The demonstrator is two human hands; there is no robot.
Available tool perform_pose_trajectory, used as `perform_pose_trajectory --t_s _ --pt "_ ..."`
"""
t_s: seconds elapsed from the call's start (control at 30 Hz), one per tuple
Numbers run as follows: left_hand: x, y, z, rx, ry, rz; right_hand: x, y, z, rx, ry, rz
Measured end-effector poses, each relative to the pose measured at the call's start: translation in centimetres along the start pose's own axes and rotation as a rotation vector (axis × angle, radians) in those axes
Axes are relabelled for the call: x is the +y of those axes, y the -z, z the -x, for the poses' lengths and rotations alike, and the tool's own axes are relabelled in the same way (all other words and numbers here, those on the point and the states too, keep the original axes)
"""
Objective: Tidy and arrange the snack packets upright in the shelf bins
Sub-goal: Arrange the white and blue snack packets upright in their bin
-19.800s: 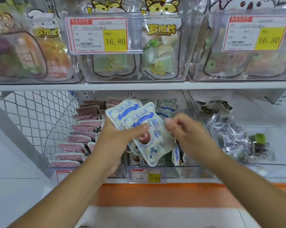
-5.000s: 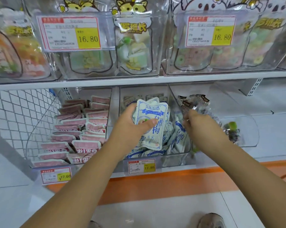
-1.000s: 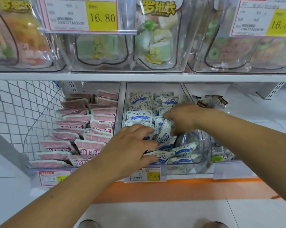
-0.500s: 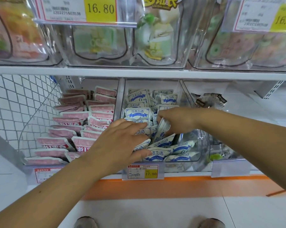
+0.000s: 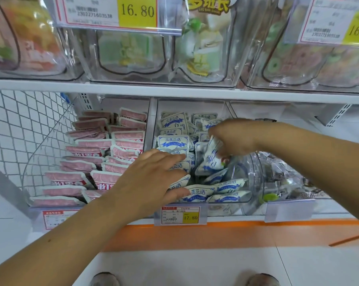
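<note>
Working in the middle bin (image 5: 192,106) of blue packets (image 5: 173,141). Half a second back, had the right hand (image 5: 234,139) lower among them with one packet (image 5: 210,159) pinched. Now lifted a little and turned more on end, over the gap on the bin's right side. Right grip closed on that packet, fingers curled round its top (bottom edge seems to touch the ones lying under it, hard to be sure). Left hand (image 5: 151,178) slid a bit farther in, too. Left grip wide open, fingers straight and spread, pressing flat on the front-left packets and holding none. Looks like keeping that row from flopping over while the held one goes in.

Not done yet. Back rows standing fine, but front-right packets lying flat and crooked against the bin's front. So about halfway through this bin, at a guess. Next, probably standing the held packet in the gap, then picking up the flat ones one by one. Pink packets (image 5: 87,145) next door on the left already in neat rows, with no hand on them.
</note>
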State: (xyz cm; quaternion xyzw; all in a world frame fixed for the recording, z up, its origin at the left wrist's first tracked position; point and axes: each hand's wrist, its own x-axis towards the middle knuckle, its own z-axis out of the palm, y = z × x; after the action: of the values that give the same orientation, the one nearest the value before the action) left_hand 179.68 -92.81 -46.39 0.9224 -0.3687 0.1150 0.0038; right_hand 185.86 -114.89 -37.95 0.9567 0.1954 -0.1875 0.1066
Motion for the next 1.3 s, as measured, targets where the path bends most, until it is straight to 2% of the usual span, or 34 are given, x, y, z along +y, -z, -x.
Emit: perform_pose_trajectory --t_s 0.1,0.17,0.3,0.37,0.43,0.53,0.7,0.87,1.03,1.13,1.17,1.23,1.3 --pt "0.0 0.0 0.0 -0.001 0.001 0.023 -0.1 -0.9 -0.4 0.077 0.000 0.093" --pt "0.0 0.0 0.0 0.010 0.008 0.033 -0.6 -2.4 -1.4 0.046 0.017 0.099" --pt "-0.2 -0.3 0.1 0.037 0.002 0.077 0.3 -2.0 -1.4 -0.045 -0.003 -0.166" --pt "-0.3 -0.4 0.2 0.062 -0.009 0.117 1.1 -0.8 0.2 0.089 0.062 -0.213" --pt "-0.2 -0.3 0.2 0.095 -0.003 0.178 1.5 -0.5 2.1 0.173 0.158 -0.193" --pt "0.5 0.1 0.0 0.153 -0.002 0.231 0.9 -1.8 3.3 0.063 0.189 -0.142" --pt "1.7 -0.1 -0.2 0.175 -0.032 0.193 0.1 -2.9 2.4 0.034 0.147 0.017" --pt "1.3 -0.1 0.5 0.214 0.034 0.260 0.4 -3.7 2.9 0.195 0.079 0.040" --pt "0.8 0.5 1.2 0.203 0.054 0.229 -0.9 -5.3 1.8 0.290 0.052 0.222" --pt "0.7 0.5 1.7 0.197 0.034 0.235 -0.8 -4.1 2.8 0.196 0.021 0.023" --pt "0.4 0.7 2.0 0.186 0.034 0.245 -0.8 -3.8 3.5 0.235 0.035 -0.065" --pt "-0.4 1.2 2.5 0.185 0.071 0.255 -1.9 -3.6 5.3 0.424 0.099 -0.283" --pt "-1.3 1.7 2.8 0.195 0.108 0.243 -4.2 -4.0 6.7 0.405 0.162 -0.403"
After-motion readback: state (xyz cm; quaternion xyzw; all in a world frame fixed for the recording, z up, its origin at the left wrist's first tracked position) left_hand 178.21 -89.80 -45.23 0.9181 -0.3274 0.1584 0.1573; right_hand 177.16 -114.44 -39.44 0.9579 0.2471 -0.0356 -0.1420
